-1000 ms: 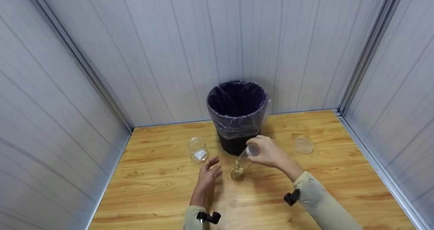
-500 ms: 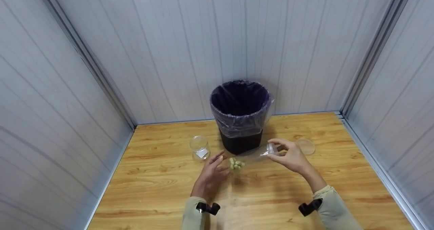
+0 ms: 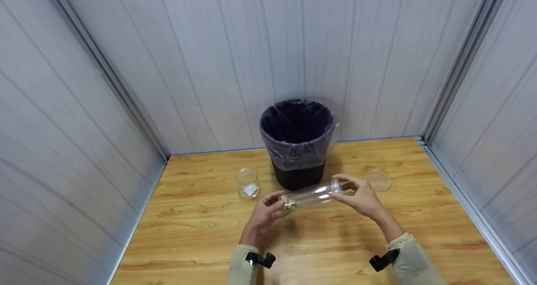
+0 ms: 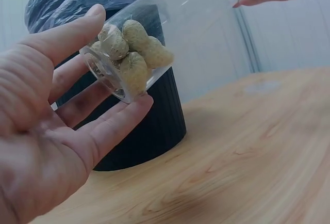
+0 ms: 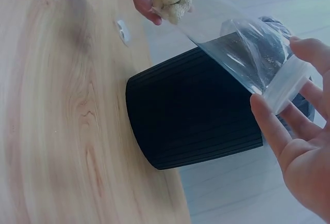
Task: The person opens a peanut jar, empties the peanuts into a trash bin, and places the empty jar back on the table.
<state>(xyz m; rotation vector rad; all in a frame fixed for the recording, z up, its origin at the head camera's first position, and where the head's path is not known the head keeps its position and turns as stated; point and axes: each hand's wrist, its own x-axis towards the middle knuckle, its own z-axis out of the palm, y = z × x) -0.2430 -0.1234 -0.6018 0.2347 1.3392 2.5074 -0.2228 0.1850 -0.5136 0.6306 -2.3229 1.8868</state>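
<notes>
Between my two hands a tall clear plastic jar [image 3: 311,195] is held tilted, nearly lying on its side, above the table. Several peanuts in their shells [image 4: 135,53] are gathered at its base end. My left hand [image 3: 265,213] grips that base, thumb on one side and fingers on the other. At the opposite, higher end, my right hand [image 3: 360,194] holds the jar by its whitish screw lid [image 5: 289,84], with thumb and fingers around the rim. In the right wrist view the jar's upper part looks empty.
Behind the jar stands a black bin [image 3: 298,176] lined with a clear bag. To its left is a short clear jar [image 3: 246,183] with a white label. A round translucent lid [image 3: 379,180] lies on the wooden table [image 3: 201,234] at right. Panel walls enclose the table.
The jar has swung from steep to nearly level, its lid end moving right with my right hand. My left hand, earlier apart from it, now grips the base.
</notes>
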